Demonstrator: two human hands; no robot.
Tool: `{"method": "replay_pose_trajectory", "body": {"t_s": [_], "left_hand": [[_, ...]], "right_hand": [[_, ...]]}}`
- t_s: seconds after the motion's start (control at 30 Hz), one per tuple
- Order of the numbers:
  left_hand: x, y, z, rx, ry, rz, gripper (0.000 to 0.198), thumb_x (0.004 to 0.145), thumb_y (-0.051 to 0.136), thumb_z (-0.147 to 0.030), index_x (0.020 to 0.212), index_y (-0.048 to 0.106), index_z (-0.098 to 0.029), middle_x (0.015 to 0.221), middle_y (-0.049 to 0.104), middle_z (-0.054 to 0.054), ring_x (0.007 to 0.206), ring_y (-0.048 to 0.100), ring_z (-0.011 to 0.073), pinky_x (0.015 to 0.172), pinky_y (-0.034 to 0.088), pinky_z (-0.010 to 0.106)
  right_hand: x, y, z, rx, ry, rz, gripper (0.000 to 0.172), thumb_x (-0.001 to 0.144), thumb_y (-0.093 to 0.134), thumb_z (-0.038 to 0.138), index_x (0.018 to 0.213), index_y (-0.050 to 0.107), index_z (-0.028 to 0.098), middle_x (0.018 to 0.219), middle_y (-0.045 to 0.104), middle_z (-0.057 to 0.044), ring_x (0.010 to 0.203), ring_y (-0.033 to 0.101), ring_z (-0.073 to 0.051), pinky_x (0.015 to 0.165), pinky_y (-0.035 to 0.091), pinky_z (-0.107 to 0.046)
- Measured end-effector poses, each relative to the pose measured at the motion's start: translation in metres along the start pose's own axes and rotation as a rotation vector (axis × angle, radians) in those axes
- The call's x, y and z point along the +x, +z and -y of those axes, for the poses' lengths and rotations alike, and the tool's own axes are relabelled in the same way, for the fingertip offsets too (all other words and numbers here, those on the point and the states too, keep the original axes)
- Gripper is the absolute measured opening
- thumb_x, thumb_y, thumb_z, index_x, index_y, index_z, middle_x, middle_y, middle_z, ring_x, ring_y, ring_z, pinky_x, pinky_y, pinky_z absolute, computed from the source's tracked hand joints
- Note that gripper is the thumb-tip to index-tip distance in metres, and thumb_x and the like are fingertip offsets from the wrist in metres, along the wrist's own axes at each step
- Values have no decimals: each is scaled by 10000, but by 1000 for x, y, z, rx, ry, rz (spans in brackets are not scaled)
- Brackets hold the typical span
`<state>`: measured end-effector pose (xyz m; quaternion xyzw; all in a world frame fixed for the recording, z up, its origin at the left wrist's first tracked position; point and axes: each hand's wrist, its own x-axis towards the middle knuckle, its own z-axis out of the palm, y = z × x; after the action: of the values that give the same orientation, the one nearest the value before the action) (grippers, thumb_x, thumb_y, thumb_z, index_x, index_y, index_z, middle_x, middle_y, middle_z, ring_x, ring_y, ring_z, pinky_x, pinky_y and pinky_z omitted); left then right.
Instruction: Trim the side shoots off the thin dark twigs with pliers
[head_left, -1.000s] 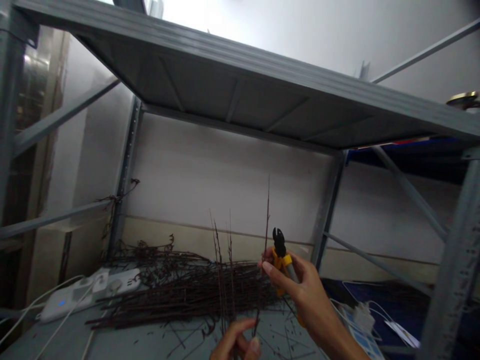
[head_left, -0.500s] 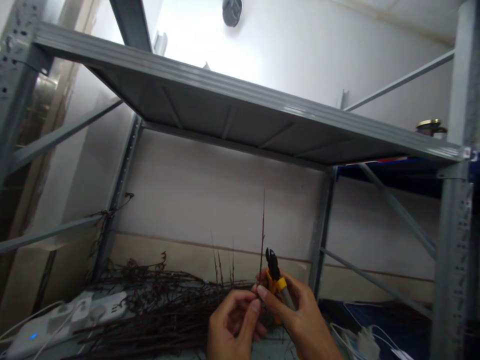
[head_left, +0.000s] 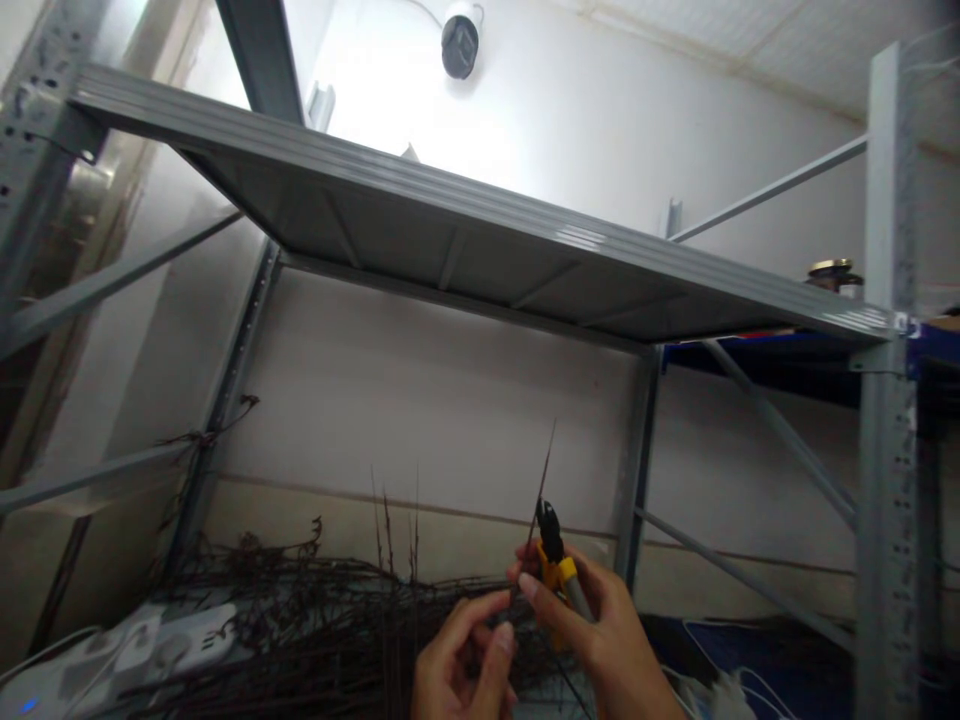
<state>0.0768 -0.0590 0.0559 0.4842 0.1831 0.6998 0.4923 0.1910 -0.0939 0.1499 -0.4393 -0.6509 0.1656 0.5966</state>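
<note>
Evidently the step in hand is two-handed work on a single thin twig (head_left: 545, 472), which stands up in the lower middle of the frame, leaning slightly right. The left hand (head_left: 463, 662) pinches low on it, its grip closed between thumb and forefinger. The right hand (head_left: 604, 625) has its thumb and fingertips at the twig just above, while the same grip is wrapped around yellow-and-grey pliers (head_left: 552, 540) whose black jaws point upward. The twig passes right beside those jaws; whether it lies between them or in front, and whether they are parted, I cannot tell.

A heap of dark twigs (head_left: 300, 640) spreads across the lower left, with a few thin stems (head_left: 388, 530) rising upright left of the hands; their lower ends are lost against the heap.

As I judge it, the next move calls for a steady left pinch and for the right fingers to ease off the twig before the pliers can be used freely, with the slender tip kept clear of the jaws.
</note>
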Motion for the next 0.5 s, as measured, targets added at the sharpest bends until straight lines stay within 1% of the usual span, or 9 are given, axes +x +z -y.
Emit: {"method": "replay_pose_trajectory", "body": {"t_s": [0.13, 0.27, 0.37, 0.5], "left_hand": [[-1, -1, 2, -39, -48, -19, 587, 691, 766, -678, 1016, 782, -189, 656, 562, -7, 421, 530, 85, 314, 427, 153], [-2, -3, 3, -70, -59, -28, 599, 688, 771, -674, 1025, 774, -179, 663, 556, -7, 432, 528, 89, 301, 420, 151], [-1, -5, 6, -65, -60, -25, 595, 692, 770, -671, 1026, 773, -178, 655, 577, 2, 434, 532, 91, 305, 424, 150], [2, -9, 10, -56, -69, 4, 616, 707, 745, -692, 1039, 769, -174, 667, 643, 31, 390, 519, 77, 322, 437, 164]], "right_hand": [[5, -7, 7, -34, -1, -23, 413, 743, 772, 535, 974, 750, 195, 950, 772, -93, 936, 707, -300, 859, 548, -387], [11, -13, 15, -50, 10, -72, 421, 750, 757, 553, 978, 736, 199, 910, 753, -84, 871, 687, -279, 761, 529, -364], [15, -18, 15, -46, 6, -82, 448, 759, 741, 569, 1012, 721, 200, 898, 740, -82, 824, 664, -262, 686, 500, -348], [21, -22, 10, -42, 15, -104, 487, 751, 741, 584, 1037, 709, 192, 902, 728, -86, 790, 636, -249, 683, 480, -358]]}}
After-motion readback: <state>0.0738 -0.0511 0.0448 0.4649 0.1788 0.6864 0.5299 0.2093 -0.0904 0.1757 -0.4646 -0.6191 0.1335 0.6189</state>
